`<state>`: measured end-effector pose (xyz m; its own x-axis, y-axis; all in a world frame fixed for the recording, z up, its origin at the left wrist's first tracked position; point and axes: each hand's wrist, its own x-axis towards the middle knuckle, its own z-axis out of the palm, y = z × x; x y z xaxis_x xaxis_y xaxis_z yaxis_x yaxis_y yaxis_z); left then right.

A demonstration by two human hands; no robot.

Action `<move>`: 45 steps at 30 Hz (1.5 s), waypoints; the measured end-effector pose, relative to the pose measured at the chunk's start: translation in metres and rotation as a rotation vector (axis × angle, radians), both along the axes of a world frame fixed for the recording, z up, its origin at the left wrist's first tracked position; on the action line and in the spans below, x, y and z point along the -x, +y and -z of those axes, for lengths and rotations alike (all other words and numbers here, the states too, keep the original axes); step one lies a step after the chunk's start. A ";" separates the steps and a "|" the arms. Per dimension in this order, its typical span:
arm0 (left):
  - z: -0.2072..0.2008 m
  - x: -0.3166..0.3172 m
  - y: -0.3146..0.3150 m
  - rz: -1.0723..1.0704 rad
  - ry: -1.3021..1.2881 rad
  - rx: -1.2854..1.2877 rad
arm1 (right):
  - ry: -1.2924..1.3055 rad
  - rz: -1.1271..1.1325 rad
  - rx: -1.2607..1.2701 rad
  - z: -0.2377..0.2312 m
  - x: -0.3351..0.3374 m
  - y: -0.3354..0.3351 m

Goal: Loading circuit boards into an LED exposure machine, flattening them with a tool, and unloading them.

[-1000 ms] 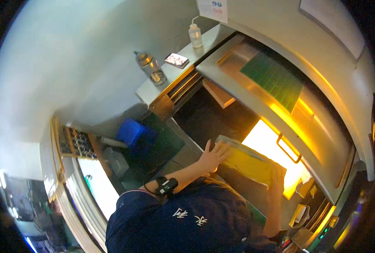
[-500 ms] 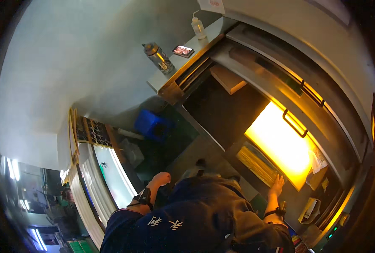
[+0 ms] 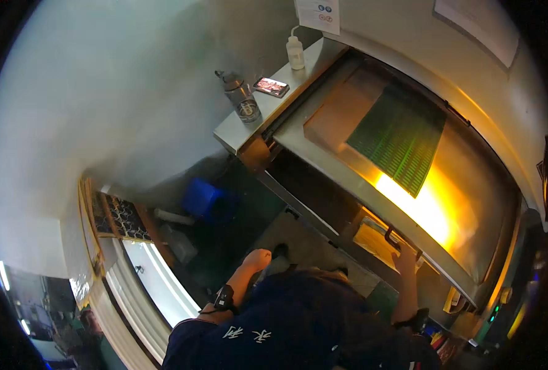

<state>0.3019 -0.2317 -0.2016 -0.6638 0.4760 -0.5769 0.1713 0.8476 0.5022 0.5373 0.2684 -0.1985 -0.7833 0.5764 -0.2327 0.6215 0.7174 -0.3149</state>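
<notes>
My right hand reaches forward with its fingers closed round the dark handle on the near edge of a wide metal-framed cover. The cover is lowered over the lit bed of a machine. A green circuit panel with rows of small slots shows on the cover's sheet. Bright yellow light glows beside it. Below the handle, a yellow-lit flat bundle lies partly hidden by the cover. My left hand is a loose fist low in front of me, touching nothing, with nothing showing in it.
A white ledge at the machine's left holds a dark drinking bottle, a lit phone and a white squeeze bottle. On the floor stands a blue bin. A lit white-fronted unit is at left. Green indicator lights shine at right.
The cover has come down toward me over the bed, bringing the green panel into view. My right hand has gone from the flat bundle to the handle. My left hand stays curled.
</notes>
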 end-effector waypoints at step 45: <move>0.021 0.151 0.312 -0.050 0.710 0.050 | 0.585 0.013 -1.799 -0.397 -0.020 0.093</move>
<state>0.1512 0.0803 -0.2225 -0.9077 0.4193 -0.0169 0.4029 0.8820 0.2443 0.5569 0.3616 0.1982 -0.5244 -0.1963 0.8285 0.7358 0.3853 0.5570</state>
